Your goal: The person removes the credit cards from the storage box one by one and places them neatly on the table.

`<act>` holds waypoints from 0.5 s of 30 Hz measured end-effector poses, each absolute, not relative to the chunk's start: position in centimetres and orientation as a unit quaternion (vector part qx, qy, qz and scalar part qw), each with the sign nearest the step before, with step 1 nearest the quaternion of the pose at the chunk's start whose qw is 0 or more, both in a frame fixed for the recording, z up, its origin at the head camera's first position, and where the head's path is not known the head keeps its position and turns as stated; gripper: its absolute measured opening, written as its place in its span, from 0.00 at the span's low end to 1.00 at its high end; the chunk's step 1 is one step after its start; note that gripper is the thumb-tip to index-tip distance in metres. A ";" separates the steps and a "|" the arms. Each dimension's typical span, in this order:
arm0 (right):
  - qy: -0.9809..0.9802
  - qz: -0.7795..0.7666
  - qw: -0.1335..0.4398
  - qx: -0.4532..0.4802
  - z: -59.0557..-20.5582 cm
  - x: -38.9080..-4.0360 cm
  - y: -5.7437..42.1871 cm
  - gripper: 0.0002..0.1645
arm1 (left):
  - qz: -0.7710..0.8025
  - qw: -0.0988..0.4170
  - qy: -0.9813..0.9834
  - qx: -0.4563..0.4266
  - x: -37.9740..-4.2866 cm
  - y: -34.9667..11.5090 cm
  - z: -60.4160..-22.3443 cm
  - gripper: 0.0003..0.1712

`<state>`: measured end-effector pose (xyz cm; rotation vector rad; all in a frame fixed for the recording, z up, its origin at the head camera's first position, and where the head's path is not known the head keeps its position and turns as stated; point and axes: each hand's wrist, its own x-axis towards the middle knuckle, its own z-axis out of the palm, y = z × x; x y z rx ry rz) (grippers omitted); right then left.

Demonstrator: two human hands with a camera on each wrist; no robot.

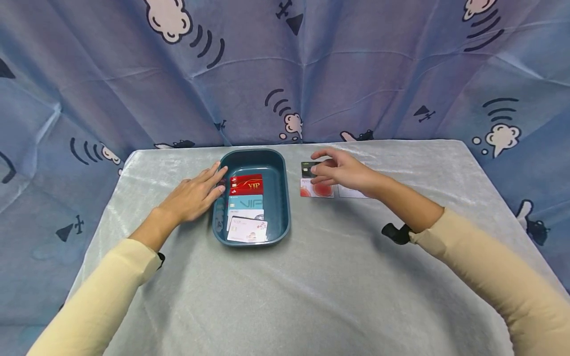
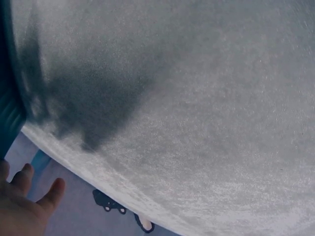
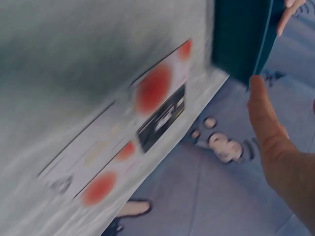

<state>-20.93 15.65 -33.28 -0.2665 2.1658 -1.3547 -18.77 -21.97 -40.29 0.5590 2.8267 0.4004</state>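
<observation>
A dark teal tray [image 1: 277, 198] stands on the table in the head view. Inside it, overlapping cards form a column: a red VIP card [image 1: 253, 185], a teal VIP card [image 1: 245, 202] and pale cards, with a white VIP card [image 1: 247, 230] on top in front. My left hand [image 1: 189, 198] lies at the tray's left rim, fingers extended. My right hand [image 1: 345, 173] hovers over cards right of the tray, fingers loosely bent, holding nothing. Below it lie a black card [image 3: 162, 119], a white card with red circles [image 3: 154, 89], a plain white card [image 3: 93, 147] and another red-circled card [image 3: 101, 188].
Pale grey velvety cloth [image 1: 311, 287] covers the table. A blue-purple patterned curtain [image 1: 356, 74] hangs right behind its back edge. A dark wrist-worn device [image 1: 396, 234] sticks out under the right sleeve.
</observation>
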 end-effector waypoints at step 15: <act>0.789 -0.502 0.328 -0.137 -33.7 -19.4 9.7 0.30 | 0.134 0.117 0.966 0.190 -18.8 -21.9 -40.2 0.36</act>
